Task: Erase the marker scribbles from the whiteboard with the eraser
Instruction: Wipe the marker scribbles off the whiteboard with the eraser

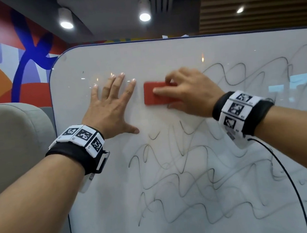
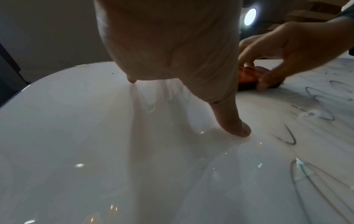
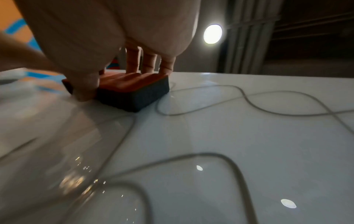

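Painted in orange, red and blue, the wall rises behind a whiteboard with rounded corners, and ceiling lamps shine above. Against the board's upper left part, which is wiped bare, the left hand lies flat with its fingers spread straight and its thumb pressed down, holding nothing. Just to its right, the right hand grips the eraser, thumb on one long edge and fingers curled over the other, so the dark felt sits against the board. Scribbles in thin wavy black lines cover the board below and to the right of both hands. One grey cushion stands left of the board.
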`<state>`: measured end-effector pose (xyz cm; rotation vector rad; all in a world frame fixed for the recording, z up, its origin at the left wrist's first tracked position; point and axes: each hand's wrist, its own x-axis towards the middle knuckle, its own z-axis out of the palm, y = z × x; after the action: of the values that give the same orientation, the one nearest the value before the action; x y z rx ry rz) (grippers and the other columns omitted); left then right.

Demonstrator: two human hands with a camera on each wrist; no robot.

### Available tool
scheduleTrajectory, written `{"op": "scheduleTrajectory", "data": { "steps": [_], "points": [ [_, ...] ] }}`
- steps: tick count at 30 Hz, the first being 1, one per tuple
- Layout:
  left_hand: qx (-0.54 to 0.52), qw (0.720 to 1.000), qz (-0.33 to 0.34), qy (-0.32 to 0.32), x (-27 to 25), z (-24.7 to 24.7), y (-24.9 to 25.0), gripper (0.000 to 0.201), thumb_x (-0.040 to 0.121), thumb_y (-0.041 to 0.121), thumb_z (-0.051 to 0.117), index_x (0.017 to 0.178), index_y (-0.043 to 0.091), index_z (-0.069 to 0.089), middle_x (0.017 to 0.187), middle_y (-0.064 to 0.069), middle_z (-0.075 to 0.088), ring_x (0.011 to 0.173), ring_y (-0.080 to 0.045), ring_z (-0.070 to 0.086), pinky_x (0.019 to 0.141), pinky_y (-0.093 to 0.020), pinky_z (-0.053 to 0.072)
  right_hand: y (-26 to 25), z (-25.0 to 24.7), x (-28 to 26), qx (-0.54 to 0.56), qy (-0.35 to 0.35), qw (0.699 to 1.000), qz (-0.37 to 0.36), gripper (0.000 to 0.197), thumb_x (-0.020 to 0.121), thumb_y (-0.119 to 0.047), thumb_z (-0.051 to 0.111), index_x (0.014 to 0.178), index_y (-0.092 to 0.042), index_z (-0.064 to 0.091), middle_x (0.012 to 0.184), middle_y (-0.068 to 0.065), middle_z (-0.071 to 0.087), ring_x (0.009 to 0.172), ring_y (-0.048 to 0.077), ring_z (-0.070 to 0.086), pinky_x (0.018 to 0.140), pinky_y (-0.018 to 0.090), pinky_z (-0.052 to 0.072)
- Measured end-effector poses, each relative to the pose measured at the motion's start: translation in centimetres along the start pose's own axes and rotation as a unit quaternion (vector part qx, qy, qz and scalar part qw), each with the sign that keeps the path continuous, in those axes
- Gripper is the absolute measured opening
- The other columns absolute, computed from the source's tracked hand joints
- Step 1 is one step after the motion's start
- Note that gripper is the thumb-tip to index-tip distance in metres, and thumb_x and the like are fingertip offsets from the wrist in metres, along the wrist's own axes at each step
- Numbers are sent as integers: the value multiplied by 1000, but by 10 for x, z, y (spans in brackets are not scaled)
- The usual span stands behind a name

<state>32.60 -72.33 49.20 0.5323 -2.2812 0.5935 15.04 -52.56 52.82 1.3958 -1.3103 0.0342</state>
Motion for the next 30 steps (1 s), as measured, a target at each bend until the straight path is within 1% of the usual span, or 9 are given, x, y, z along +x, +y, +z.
{"op": "scheduleTrajectory", "data": {
  "steps": [3,6,9,11,15,20,22,28,30],
  "points": [
    [1,1000,1,2,0,-1,1,138,60,80,70,153,33,-21,161,2,-23,149,-22,-21,121,-57,0,5,-4,3,-1,31,997,66,60,75,-32,82,130,-22,62,112,18,59,94,39,55,75,47,49],
    [-1,1000,7,4,0,-2,4,138,60,79,72,154,33,-19,161,2,-22,150,-22,-20,121,-58,2,-19,17,-19,12,19,1000,-4,59,72,-32,83,126,-21,62,109,17,59,91,37,56,72,44,49],
    [7,1000,17,3,3,-2,10,137,62,78,71,153,34,-21,161,2,-24,150,-22,-21,120,-59,4,-23,20,-30,9,-29,998,-60,59,69,-35,85,122,-22,62,110,13,60,91,33,57,71,43,51],
    [5,1000,18,1,5,-3,14,137,62,78,71,153,34,-22,160,2,-25,150,-22,-21,120,-60,3,-8,9,-21,6,-29,999,-33,56,70,-35,85,119,-19,61,110,14,59,91,33,56,70,42,50],
    [3,1000,16,5,6,-3,17,137,62,80,69,153,34,-22,161,2,-25,150,-22,-21,121,-58,1,14,-8,-10,8,13,998,67,55,73,-36,83,119,-16,61,111,15,57,93,35,54,74,45,50],
    [5,1000,17,11,7,-2,20,135,62,82,66,153,33,-21,161,1,-24,150,-22,-21,121,-58,2,-6,14,-45,17,-10,999,-47,52,71,-23,81,119,-14,64,113,18,59,93,35,57,75,44,50],
    [11,1000,22,9,9,-3,24,134,63,82,65,153,34,-22,161,1,-26,150,-22,-21,121,-58,2,1,10,-45,11,-22,997,-68,53,72,-25,82,121,-16,63,114,17,59,95,35,57,75,44,51],
    [11,1000,28,7,13,-9,32,136,62,80,68,152,35,-22,161,0,-26,150,-22,-21,120,-58,2,15,1,-37,1,19,1000,15,56,73,-29,82,125,-17,63,112,18,59,91,36,55,75,44,49],
    [13,1000,28,5,13,-9,32,136,62,80,68,153,34,-22,161,0,-25,150,-22,-21,120,-59,2,2,11,-48,8,20,1000,0,54,73,-27,81,123,-16,63,110,19,60,90,36,56,74,45,49]
  ]
}}
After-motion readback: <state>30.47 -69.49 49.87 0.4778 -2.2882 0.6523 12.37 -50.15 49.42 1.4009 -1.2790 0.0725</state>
